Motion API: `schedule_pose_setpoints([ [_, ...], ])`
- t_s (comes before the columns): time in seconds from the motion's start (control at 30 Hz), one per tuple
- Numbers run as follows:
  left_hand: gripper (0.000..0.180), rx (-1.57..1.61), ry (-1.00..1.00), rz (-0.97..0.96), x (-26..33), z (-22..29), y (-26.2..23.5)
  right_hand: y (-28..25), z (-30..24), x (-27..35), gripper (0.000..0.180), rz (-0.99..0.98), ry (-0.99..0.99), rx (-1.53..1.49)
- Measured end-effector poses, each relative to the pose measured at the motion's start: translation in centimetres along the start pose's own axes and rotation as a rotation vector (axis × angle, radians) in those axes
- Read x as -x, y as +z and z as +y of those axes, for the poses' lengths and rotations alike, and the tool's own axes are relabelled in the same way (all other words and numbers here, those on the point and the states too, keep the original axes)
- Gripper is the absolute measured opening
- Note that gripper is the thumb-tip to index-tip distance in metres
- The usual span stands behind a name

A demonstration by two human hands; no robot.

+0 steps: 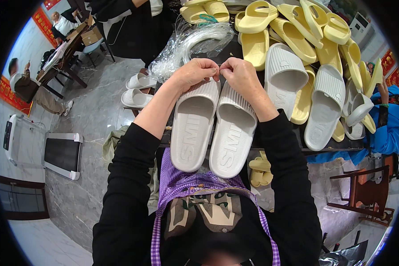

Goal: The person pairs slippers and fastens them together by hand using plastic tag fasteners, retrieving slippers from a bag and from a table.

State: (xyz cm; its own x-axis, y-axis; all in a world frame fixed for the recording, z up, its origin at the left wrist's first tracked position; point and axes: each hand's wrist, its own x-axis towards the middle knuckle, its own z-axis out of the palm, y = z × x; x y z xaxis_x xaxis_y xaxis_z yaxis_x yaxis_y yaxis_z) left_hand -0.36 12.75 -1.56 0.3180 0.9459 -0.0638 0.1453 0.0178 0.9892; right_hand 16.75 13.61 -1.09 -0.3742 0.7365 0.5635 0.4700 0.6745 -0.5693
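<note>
A pair of light grey slide slippers lies side by side before me, the left slipper [191, 133] and the right slipper [233, 142], toes pointing away and heels over the table's near edge. My left hand [197, 72] is closed in a pinch above the left slipper's toe. Almost touching it, my right hand [241, 74] pinches above the right slipper's toe. Whatever the fingertips hold is too small to make out. Just beyond the hands lies a bundle of clear plastic strands [201, 39] in a clear bag.
Yellow slippers [292, 37] are heaped at the far right, with loose grey slippers [326, 106] nearer. Two white slippers [137, 97] rest on a stool at the left. People stand or sit beyond. A treadmill [63, 155] and a wooden chair [363, 190] stand on the floor.
</note>
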Motion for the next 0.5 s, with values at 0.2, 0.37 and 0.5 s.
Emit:
schedule_pose_setpoints([
  [0.2, 0.01, 0.026, -0.002, -0.009, -0.5, -0.4, -0.1, 0.2, -0.1, 0.3, 0.01, 0.033, -0.098, 0.142],
  [0.37, 0.008, 0.035, -0.023, 0.005, -1.0, -0.7, 0.1, 0.3, 0.2, 0.4, 0.008, 0.039, -0.151, 0.205],
  [0.5, 0.007, 0.013, 0.001, 0.028, -1.3, -1.3, 0.1, 0.5, 0.1, 0.5, 0.008, 0.037, -0.147, 0.216],
])
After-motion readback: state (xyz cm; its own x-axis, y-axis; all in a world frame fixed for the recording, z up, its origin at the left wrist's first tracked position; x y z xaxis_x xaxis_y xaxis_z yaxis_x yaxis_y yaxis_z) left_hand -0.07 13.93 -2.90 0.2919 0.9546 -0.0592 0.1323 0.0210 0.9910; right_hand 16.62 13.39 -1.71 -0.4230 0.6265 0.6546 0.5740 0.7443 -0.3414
